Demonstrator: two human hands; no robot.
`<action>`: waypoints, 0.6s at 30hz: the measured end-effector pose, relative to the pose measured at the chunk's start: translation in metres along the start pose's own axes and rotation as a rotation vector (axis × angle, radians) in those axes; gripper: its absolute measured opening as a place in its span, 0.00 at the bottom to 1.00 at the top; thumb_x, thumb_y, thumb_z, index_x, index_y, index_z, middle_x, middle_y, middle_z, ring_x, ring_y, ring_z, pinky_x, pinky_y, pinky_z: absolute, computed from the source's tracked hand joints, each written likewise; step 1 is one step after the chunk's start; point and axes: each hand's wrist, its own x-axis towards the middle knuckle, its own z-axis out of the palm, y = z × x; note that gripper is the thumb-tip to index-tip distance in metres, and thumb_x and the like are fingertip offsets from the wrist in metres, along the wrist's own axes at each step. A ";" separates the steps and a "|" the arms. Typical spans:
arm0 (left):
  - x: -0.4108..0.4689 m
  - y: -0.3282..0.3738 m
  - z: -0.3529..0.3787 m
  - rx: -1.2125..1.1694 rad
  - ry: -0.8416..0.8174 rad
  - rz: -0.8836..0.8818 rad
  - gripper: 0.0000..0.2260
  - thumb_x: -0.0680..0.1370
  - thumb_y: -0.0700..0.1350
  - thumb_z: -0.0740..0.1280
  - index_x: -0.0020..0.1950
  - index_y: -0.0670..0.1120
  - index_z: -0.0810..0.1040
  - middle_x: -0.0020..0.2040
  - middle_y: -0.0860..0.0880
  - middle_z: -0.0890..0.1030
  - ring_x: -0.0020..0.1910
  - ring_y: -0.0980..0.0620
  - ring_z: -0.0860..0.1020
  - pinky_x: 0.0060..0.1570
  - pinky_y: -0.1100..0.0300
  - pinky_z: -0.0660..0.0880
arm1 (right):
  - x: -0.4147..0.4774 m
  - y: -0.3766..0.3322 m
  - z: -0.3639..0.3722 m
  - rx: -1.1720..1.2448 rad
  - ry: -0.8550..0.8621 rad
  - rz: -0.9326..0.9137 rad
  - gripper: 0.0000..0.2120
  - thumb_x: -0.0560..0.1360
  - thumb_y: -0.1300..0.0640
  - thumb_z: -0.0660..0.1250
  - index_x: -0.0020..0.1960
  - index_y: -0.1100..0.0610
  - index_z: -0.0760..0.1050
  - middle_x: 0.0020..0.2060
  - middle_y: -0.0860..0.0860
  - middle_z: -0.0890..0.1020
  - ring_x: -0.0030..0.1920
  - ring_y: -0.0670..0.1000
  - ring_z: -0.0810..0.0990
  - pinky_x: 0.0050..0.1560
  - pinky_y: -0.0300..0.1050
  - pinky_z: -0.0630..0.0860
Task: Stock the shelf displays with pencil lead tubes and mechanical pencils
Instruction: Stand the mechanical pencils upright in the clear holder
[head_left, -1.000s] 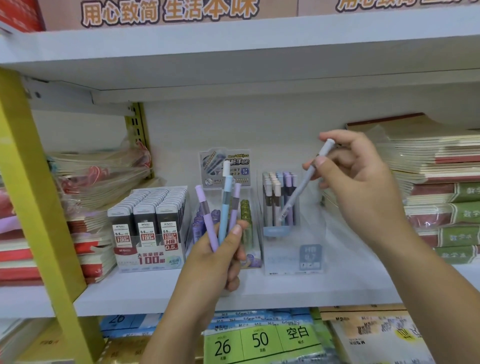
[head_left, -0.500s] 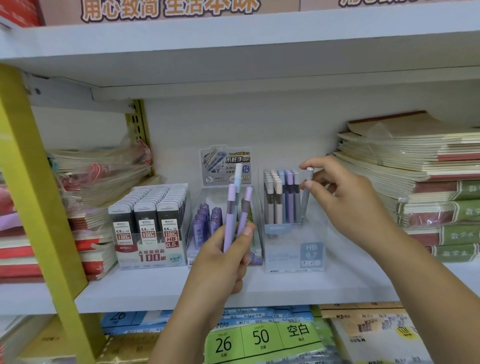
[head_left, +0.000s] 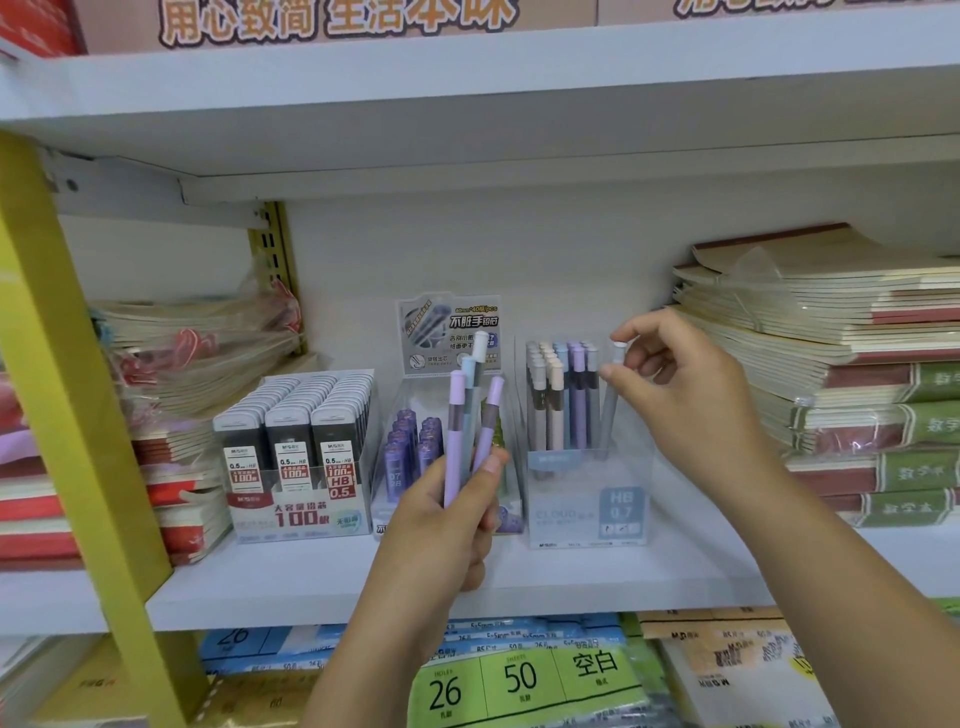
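Observation:
My left hand (head_left: 447, 525) grips a bunch of mechanical pencils (head_left: 465, 415), purple and pale blue, upright in front of the middle display. My right hand (head_left: 691, 400) pinches the top of a grey mechanical pencil (head_left: 609, 410) with thumb and forefinger. That pencil stands tip down, slightly tilted, at the right end of the clear pencil display box (head_left: 587, 499), which holds several more upright pencils. Purple lead tubes (head_left: 415, 452) stand in a clear display partly hidden by my left hand. A box of black 0.5 lead tubes (head_left: 296, 452) sits to the left.
All displays stand on a white shelf board (head_left: 571, 577). Stacked notebooks (head_left: 857, 374) crowd the right side, wrapped notebooks (head_left: 197, 353) the left. A yellow upright (head_left: 67, 374) runs down at left. The upper shelf (head_left: 467, 104) hangs close overhead. Paper packs (head_left: 519, 680) lie below.
My right hand brought the grey pencil from a slant above the box down into it, where it now stands. My left hand shifted a little right with its bunch.

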 end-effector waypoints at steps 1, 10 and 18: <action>0.000 0.000 0.000 -0.004 -0.001 -0.002 0.13 0.68 0.59 0.70 0.49 0.57 0.85 0.30 0.52 0.71 0.22 0.57 0.61 0.20 0.66 0.59 | 0.000 0.001 0.002 -0.001 0.006 0.006 0.12 0.72 0.59 0.73 0.49 0.45 0.74 0.39 0.44 0.77 0.41 0.41 0.74 0.41 0.26 0.66; -0.002 0.002 0.002 -0.050 -0.005 -0.028 0.11 0.82 0.45 0.63 0.52 0.54 0.85 0.31 0.51 0.71 0.24 0.55 0.58 0.22 0.64 0.55 | 0.001 0.008 0.000 -0.188 -0.180 0.122 0.14 0.77 0.55 0.66 0.58 0.39 0.76 0.50 0.47 0.73 0.57 0.49 0.69 0.54 0.41 0.63; -0.005 0.007 0.008 -0.034 -0.070 0.018 0.09 0.80 0.49 0.65 0.53 0.52 0.85 0.32 0.49 0.73 0.23 0.56 0.62 0.21 0.67 0.59 | -0.005 -0.038 -0.010 0.084 -0.201 0.024 0.09 0.76 0.52 0.67 0.55 0.44 0.80 0.42 0.40 0.83 0.45 0.38 0.79 0.43 0.28 0.71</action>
